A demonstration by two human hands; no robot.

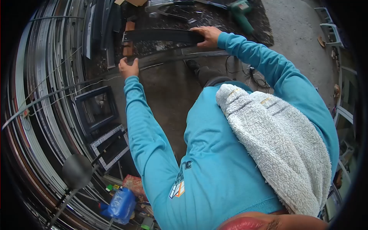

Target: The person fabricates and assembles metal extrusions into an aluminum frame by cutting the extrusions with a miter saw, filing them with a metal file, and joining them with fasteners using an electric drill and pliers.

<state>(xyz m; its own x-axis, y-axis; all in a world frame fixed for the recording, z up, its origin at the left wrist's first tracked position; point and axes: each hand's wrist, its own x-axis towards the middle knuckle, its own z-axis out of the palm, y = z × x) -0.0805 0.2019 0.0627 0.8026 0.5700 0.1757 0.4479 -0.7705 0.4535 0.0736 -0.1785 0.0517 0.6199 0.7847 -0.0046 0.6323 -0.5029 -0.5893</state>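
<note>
A long black metal profile (165, 35) lies across the dark workbench (170, 21), its left end over a reddish-brown block (128, 49). My right hand (208, 36) grips the profile's right end, with the thumb on the near side and fingers on the far side. At the bench's front edge is my left hand (129, 68), thumb and forefinger spread apart, with nothing visible between them. It sits below the profile's left end, apart from it.
A green power tool (240, 14) lies at the bench's far right. Long metal profiles (42, 76) fill the left side. Dark frames (96, 107) stand near my left arm, with a blue container (122, 205) lower down. Cables (257, 76) lie on the floor.
</note>
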